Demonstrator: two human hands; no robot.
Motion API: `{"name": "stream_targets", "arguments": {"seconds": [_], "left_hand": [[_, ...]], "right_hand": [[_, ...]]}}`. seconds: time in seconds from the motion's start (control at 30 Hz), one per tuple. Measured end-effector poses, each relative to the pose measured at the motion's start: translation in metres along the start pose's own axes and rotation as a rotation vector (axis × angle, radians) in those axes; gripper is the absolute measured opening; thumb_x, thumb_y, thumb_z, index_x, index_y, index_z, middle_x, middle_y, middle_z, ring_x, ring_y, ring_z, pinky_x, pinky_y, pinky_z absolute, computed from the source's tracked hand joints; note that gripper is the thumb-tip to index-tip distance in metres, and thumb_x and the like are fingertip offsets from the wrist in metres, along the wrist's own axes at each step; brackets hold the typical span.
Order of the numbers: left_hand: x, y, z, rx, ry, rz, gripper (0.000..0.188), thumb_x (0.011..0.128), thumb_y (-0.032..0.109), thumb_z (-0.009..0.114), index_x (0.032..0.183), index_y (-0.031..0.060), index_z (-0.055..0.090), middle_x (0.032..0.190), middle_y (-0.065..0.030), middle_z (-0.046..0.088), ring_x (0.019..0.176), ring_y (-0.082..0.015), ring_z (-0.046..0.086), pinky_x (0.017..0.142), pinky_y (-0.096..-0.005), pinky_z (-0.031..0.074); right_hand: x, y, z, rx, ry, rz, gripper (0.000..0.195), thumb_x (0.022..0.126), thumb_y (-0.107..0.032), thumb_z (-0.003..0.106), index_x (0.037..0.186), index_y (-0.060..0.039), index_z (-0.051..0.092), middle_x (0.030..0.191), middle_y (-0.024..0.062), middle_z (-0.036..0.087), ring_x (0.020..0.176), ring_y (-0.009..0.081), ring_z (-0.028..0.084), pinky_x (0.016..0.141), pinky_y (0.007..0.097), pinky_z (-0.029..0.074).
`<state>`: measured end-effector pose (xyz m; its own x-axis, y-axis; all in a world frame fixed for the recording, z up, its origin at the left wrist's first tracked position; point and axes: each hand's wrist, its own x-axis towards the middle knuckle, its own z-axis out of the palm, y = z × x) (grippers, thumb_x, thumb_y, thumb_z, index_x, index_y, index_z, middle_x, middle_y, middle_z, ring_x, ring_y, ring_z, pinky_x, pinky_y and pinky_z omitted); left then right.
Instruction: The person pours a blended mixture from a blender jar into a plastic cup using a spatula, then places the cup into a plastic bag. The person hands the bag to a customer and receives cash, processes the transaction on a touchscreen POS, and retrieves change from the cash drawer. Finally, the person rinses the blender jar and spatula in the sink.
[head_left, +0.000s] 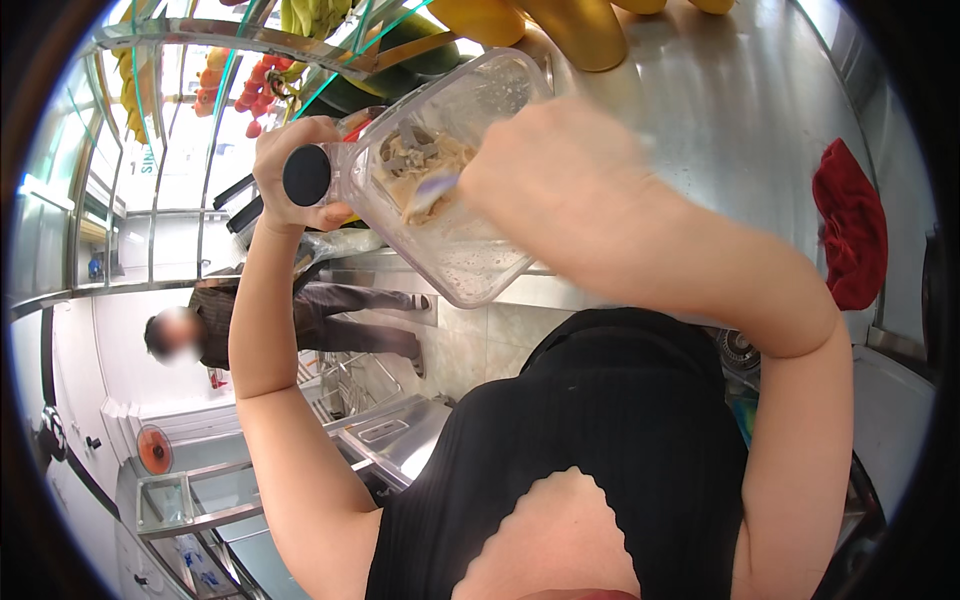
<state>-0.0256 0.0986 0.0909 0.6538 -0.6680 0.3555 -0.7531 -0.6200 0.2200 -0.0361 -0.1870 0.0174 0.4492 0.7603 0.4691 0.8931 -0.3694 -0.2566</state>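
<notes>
A clear plastic blender jar (480, 277) is tipped, with its wide mouth facing the camera. My left hand (289, 176) is closed around its handle, beside a round black cap (307, 175). Pale, thick mash (454, 154) clings around the metal blades (409, 150) at the bottom of the jar. My right hand (559, 169), blurred, reaches over the jar's mouth and grips a white and purple utensil (435, 189), a spoon or spatula, whose end touches the mash. The fist hides the rest of the utensil.
A steel counter (735, 135) extends to the right, with a crumpled red cloth (851, 232) at its far edge. Yellow fruit (480, 19) and dark green melons (412, 52) lie beyond the jar. Glass shelving (217, 34) stands at upper left. Another person (247, 311) stands at left.
</notes>
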Motion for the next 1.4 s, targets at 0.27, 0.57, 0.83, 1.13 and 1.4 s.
{"name": "stream_targets", "arguments": {"seconds": [0.27, 0.57, 0.83, 1.13, 1.4], "left_hand": [[0.008, 0.008, 0.013, 0.043, 0.031, -0.017, 0.06, 0.051, 0.052, 0.075, 0.069, -0.0004, 0.053, 0.062, -0.0072, 0.054, 0.054, -0.0179, 0.055, 0.053, -0.026, 0.044], [-0.008, 0.01, 0.009, 0.121, 0.009, -0.012, 0.055, 0.05, 0.05, 0.076, 0.062, 0.0035, 0.05, 0.055, -0.0042, 0.048, 0.047, -0.0184, 0.05, 0.048, -0.0259, 0.041], [0.015, 0.018, 0.014, 0.262, -0.117, 0.041, 0.05, 0.045, 0.042, 0.08, 0.064, 0.0051, 0.051, 0.055, -0.0036, 0.048, 0.047, -0.0194, 0.05, 0.047, -0.0281, 0.04], [0.022, 0.015, 0.018, 0.22, -0.121, 0.078, 0.05, 0.044, 0.04, 0.08, 0.064, 0.0051, 0.05, 0.055, -0.0054, 0.047, 0.047, -0.0204, 0.047, 0.046, -0.0276, 0.038], [0.028, 0.017, 0.017, 0.179, -0.145, 0.077, 0.047, 0.046, 0.035, 0.081, 0.063, 0.004, 0.049, 0.053, -0.0053, 0.045, 0.046, -0.019, 0.045, 0.045, -0.0265, 0.038]], "right_hand": [[0.034, -0.006, 0.021, -0.079, -0.123, 0.109, 0.015, 0.065, -0.005, 0.06, 0.078, -0.0014, 0.065, 0.07, 0.0122, 0.062, 0.069, 0.025, 0.063, 0.056, 0.0338, 0.05], [0.009, -0.001, 0.016, 0.055, -0.083, 0.078, 0.016, 0.072, -0.006, 0.056, 0.085, -0.001, 0.064, 0.072, 0.013, 0.062, 0.067, 0.0268, 0.063, 0.056, 0.0328, 0.051], [0.024, -0.019, 0.048, 0.111, -0.167, 0.087, 0.008, 0.069, -0.005, 0.058, 0.072, -0.0004, 0.063, 0.066, 0.0116, 0.062, 0.065, 0.0227, 0.064, 0.054, 0.0322, 0.05], [0.002, -0.024, 0.027, 0.077, -0.216, 0.153, 0.009, 0.069, -0.007, 0.06, 0.074, -0.005, 0.067, 0.073, 0.0097, 0.065, 0.073, 0.0212, 0.065, 0.059, 0.031, 0.052], [-0.004, 0.011, 0.024, -0.052, -0.151, 0.26, 0.007, 0.067, -0.004, 0.059, 0.07, -0.0024, 0.066, 0.065, 0.0114, 0.063, 0.063, 0.0237, 0.064, 0.054, 0.0322, 0.051]]}}
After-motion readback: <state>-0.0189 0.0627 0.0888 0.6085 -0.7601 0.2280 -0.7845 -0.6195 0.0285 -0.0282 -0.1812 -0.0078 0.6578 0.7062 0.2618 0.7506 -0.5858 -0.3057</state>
